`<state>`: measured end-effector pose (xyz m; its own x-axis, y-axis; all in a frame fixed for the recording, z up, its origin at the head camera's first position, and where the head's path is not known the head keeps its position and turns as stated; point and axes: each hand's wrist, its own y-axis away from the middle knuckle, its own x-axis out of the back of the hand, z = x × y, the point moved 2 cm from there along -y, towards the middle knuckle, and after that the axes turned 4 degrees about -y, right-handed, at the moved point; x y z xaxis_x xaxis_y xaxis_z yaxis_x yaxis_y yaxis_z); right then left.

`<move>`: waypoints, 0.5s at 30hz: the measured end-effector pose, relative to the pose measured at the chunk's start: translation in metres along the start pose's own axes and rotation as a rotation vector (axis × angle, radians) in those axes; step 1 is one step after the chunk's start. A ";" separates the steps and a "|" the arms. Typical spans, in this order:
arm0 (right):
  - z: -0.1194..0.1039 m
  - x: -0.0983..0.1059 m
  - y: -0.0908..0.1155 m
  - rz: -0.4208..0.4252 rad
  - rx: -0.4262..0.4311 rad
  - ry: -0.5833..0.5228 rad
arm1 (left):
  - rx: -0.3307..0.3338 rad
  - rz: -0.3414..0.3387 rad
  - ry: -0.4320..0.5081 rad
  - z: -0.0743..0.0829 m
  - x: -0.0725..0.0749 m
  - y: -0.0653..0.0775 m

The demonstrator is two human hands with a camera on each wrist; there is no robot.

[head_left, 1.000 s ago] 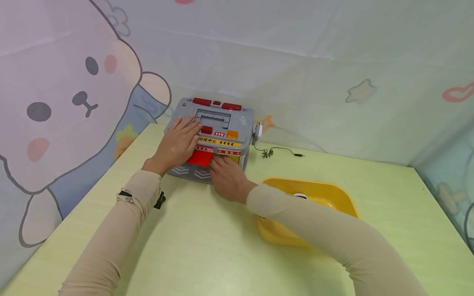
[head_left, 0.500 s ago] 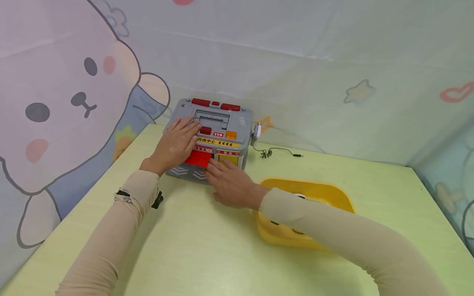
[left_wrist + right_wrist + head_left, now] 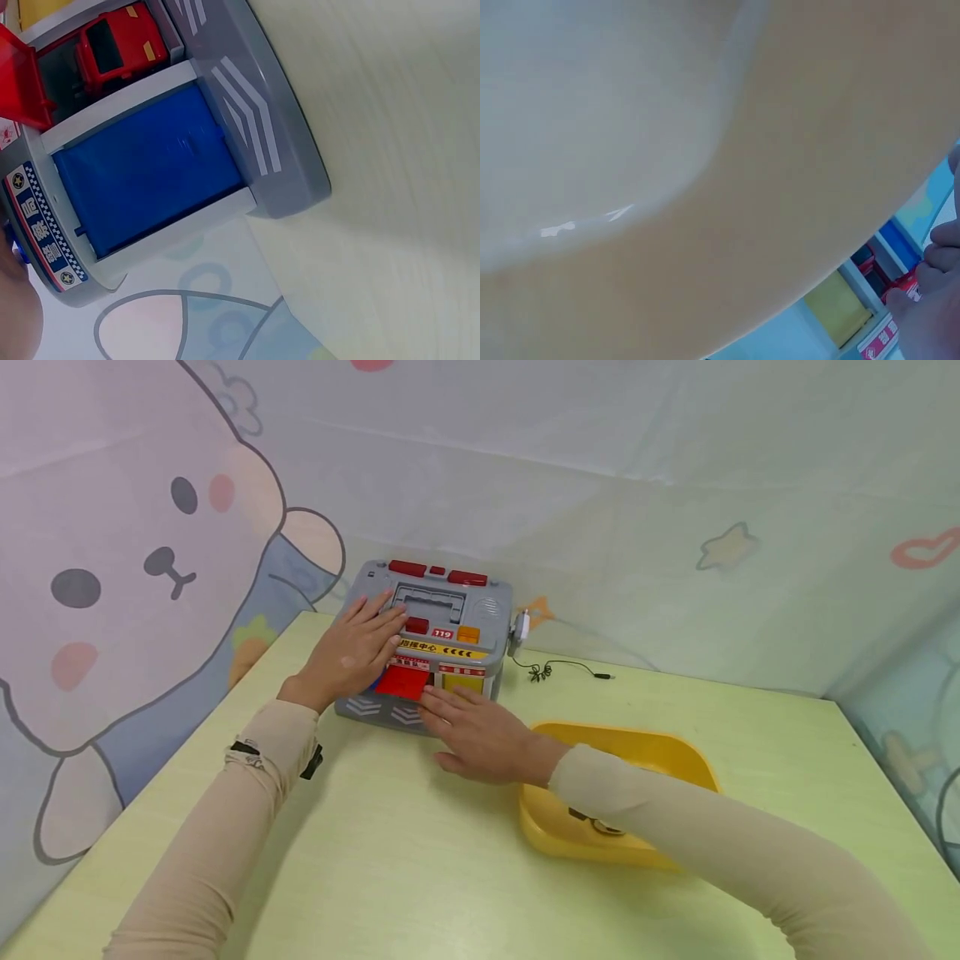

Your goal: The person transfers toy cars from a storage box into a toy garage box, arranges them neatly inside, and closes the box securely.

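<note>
A grey toy fire station (image 3: 495, 610) stands toward the back of the table. My left hand (image 3: 352, 652) lies on the left part of its top with the fingers outstretched. A red flap door (image 3: 402, 682) at the front is raised and sticks outward. My right hand (image 3: 483, 739) has its fingers extended, fingertips close to that door's right edge; whether they touch cannot be told. Inside the middle bay, a red toy truck (image 3: 124, 49) shows in the left wrist view. A blue door (image 3: 150, 169) beside it is down, and the yellow door (image 3: 462, 683) is down too.
A yellow bin (image 3: 536, 827) sits at the right under my forearm, with a small round dark-edged thing (image 3: 606, 828) in it. A thin black cable (image 3: 562, 662) with a plug lies right of the station. Patterned cloth (image 3: 525, 468) rises behind the table.
My right hand has drawn back from the station's front, toward the right and nearer to me, uncovering the yellow door. The left hand stays on top, and the red door remains raised.
</note>
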<state>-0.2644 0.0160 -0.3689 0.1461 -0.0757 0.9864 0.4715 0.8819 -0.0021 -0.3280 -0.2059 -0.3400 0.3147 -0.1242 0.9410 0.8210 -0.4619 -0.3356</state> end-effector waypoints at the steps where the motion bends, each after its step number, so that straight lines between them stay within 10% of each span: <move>1: 0.000 0.001 0.001 0.013 0.006 -0.008 | -0.001 -0.003 -0.005 0.000 0.000 0.000; 8: 0.001 0.004 0.006 0.137 0.022 -0.030 | -0.007 -0.016 -0.042 -0.001 -0.002 0.001; 15: -0.002 0.002 0.001 0.069 0.009 -0.090 | -0.002 -0.021 -0.048 -0.001 0.000 0.000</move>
<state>-0.2621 0.0158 -0.3677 0.0990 0.0269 0.9947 0.4554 0.8876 -0.0693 -0.3279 -0.2068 -0.3400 0.3201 -0.0727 0.9446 0.8268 -0.4653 -0.3160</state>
